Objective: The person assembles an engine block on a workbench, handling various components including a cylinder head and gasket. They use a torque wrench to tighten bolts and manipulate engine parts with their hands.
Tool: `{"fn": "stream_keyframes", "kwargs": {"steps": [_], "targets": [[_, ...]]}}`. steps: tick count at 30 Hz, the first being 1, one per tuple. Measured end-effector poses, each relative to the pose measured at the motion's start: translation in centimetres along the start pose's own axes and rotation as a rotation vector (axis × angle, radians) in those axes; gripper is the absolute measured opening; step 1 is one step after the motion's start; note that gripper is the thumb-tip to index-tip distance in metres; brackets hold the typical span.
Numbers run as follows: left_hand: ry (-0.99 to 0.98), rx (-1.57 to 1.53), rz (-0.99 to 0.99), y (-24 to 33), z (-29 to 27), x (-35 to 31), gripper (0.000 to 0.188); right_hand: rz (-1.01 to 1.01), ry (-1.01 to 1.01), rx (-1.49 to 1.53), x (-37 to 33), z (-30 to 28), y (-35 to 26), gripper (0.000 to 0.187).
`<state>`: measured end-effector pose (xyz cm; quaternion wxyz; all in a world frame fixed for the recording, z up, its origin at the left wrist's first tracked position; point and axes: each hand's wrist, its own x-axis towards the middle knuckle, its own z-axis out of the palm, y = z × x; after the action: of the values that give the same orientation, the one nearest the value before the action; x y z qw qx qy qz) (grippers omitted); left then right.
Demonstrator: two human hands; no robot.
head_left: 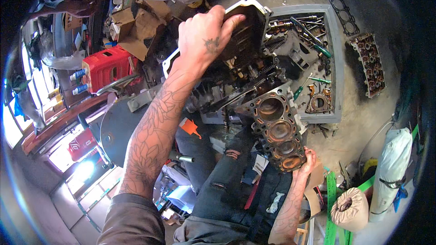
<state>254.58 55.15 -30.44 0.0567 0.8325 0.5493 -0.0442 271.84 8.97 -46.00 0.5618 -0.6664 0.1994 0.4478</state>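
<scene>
In front of me an engine block (278, 131) lies tilted, its deck facing up with a row of several open cylinders and brownish piston tops. My left hand (204, 34) reaches to the far side, fingers wrapped over the bright edge of a hollow metal casting (247, 29), dark and oily inside, resembling an oil pan. Between casting and deck are dark, oily engine parts (240, 70); whether the casting touches the block is hidden. My right hand (309, 161) grips the block's near right end, with part of its fingers out of sight behind it.
A grey-framed tray (335, 63) beyond the block holds tools, bolts and green-handled screwdrivers. On the floor right lie a head gasket (340, 11) and a cylinder head (367, 66). A red plastic case (106, 69) and cardboard (141, 25) stand left; a wrapped roll (349, 208) sits near right.
</scene>
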Motion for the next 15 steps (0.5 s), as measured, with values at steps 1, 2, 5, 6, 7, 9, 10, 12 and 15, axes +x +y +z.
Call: {"fn": "stream_keyframes", "kwargs": {"steps": [1, 2, 5, 6, 7, 9, 10, 12, 15], "targets": [[-0.001, -0.009, -0.01, -0.5, -0.1, -0.4, 0.051, -0.005, -0.027, -0.041, 0.0, -0.3, 0.0, 0.006], [-0.002, -0.017, -0.021, -1.0, -0.3, -0.9, 0.051, -0.01, -0.055, -0.083, 0.1, -0.4, 0.1, 0.006], [0.013, -0.032, -0.047, -2.5, -0.7, -2.6, 0.047, 0.047, -0.086, -0.185, -0.1, 0.2, -0.6, 0.006], [0.027, -0.036, -0.052, -2.9, -0.9, -3.3, 0.046, 0.088, -0.102, -0.223, 0.4, -0.2, -0.8, 0.007], [0.038, -0.044, -0.06, -3.4, -0.9, -4.1, 0.045, 0.129, -0.116, -0.265, 0.4, -0.2, -1.3, 0.008], [0.071, -0.063, -0.065, -4.7, -0.7, -5.1, 0.043, 0.151, -0.064, -0.452, 0.8, 0.7, -1.1, 0.017], [0.082, -0.079, -0.063, -4.9, -0.5, -5.3, 0.043, 0.125, -0.039, -0.455, 1.4, -0.1, -0.2, 0.018], [0.092, -0.089, -0.078, -5.9, -0.6, -6.0, 0.043, 0.078, 0.052, -0.459, 1.4, 0.7, 0.7, 0.037], [0.061, -0.095, -0.136, -6.8, -0.7, -7.5, 0.041, -0.047, -0.018, -0.58, 0.5, 1.6, 1.4, 0.039]]}}
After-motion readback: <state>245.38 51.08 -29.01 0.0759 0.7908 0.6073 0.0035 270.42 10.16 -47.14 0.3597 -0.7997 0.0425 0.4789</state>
